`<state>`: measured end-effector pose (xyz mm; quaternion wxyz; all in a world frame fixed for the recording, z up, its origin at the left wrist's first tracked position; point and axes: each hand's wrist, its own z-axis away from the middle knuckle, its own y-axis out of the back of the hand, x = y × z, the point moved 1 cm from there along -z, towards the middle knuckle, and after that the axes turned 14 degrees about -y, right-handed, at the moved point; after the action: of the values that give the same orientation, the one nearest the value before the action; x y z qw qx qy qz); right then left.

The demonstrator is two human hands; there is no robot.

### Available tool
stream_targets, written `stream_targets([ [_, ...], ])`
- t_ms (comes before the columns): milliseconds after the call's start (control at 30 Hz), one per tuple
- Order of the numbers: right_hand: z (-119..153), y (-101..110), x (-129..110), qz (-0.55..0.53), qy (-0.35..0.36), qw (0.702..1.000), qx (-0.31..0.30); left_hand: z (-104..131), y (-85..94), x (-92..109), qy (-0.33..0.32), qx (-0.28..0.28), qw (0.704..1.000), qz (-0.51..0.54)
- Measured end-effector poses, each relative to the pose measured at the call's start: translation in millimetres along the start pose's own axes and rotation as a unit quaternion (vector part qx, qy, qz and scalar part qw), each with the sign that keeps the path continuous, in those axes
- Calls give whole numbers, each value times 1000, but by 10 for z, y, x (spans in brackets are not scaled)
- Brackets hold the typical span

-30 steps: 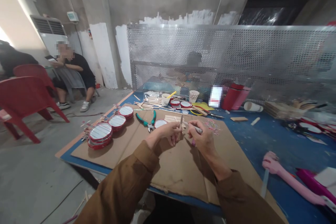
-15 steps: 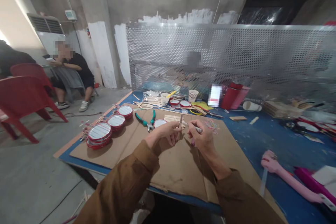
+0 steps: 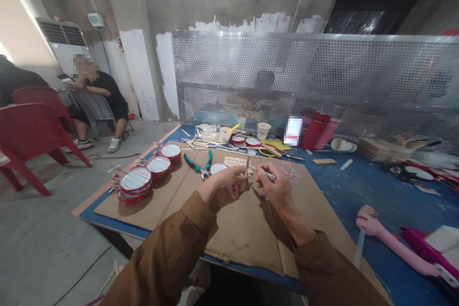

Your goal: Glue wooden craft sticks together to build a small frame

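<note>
My left hand [image 3: 227, 182] is closed, pinching a thin wooden stick [image 3: 247, 166] that stands upright from the fingertips. Just to its right, my right hand [image 3: 278, 186] is wrapped round a pale pen-like tool [image 3: 271, 177]; its tip end points toward the stick and its exact kind is unclear. A small purple piece [image 3: 263, 193] shows below the right fingers. Both hands are over a cardboard sheet [image 3: 244, 239]. Behind them lie a bundle of wooden sticks [image 3: 236, 160], partly hidden, and a red-rimmed white disc [image 3: 218, 168]. Teal-handled pliers [image 3: 203, 168] lie to the left.
Red-rimmed drum-like discs [image 3: 136, 180] line the left table edge. At the back are paper cups [image 3: 264, 130], a lit phone [image 3: 293, 130] and a red bottle [image 3: 316, 131]. A pink glue-gun-like tool [image 3: 398, 244] lies right. A person [image 3: 103, 86] sits at the far left.
</note>
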<state>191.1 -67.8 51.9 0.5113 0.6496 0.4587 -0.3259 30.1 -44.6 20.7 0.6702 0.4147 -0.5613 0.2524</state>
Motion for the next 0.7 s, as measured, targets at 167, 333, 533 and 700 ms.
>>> stream_targets([
  [167, 7, -2, -10, -9, -6, 1000, -7, -12, -3, -9, -3, -7, 1000, 1],
  [333, 2, 9, 5, -18, 1, 1000, 13, 14, -18, 43, -3, 6, 1000, -15],
  [533, -19, 22, 15, -22, 13, 999, 35, 15, -6, 24, -17, 21, 1000, -15],
  [700, -10, 11, 8, 4, 17, 1000, 12, -1, 7, 11, -27, 4, 1000, -11],
])
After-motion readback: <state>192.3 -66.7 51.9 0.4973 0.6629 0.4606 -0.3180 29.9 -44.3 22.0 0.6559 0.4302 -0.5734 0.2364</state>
